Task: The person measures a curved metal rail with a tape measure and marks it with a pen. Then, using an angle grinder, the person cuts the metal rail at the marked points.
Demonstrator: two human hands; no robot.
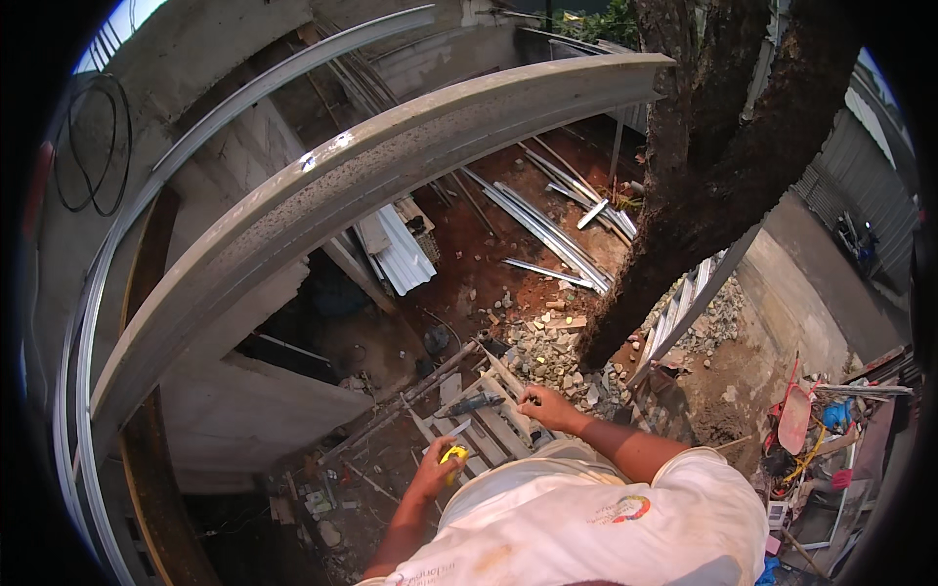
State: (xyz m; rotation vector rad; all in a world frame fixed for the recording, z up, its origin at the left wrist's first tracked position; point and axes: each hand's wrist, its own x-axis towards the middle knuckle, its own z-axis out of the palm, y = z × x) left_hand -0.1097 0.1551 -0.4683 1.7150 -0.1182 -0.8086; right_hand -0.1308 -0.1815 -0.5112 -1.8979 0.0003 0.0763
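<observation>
My left hand (pixel 426 476) is closed around a yellow tape measure (pixel 453 455), and a short pale strip of its blade sticks out ahead. To its right my right hand (pixel 549 408) is held in front of my body with the fingers curled together. Whatever sits between those fingertips, if anything, is too small to make out. Below and between both hands are wooden slats (pixel 496 430), like a platform or ladder top. On them rests a long grey-green object (pixel 476 403) that looks like a power tool.
A large grey steel beam (pixel 381 146) arches across the view in front of me, with thin silver channels (pixel 244 98) beyond it. A thick tree trunk (pixel 684 215) rises at right. Far below lie rubble (pixel 552 352), metal profiles (pixel 547 230) and a cluttered pile (pixel 811 439).
</observation>
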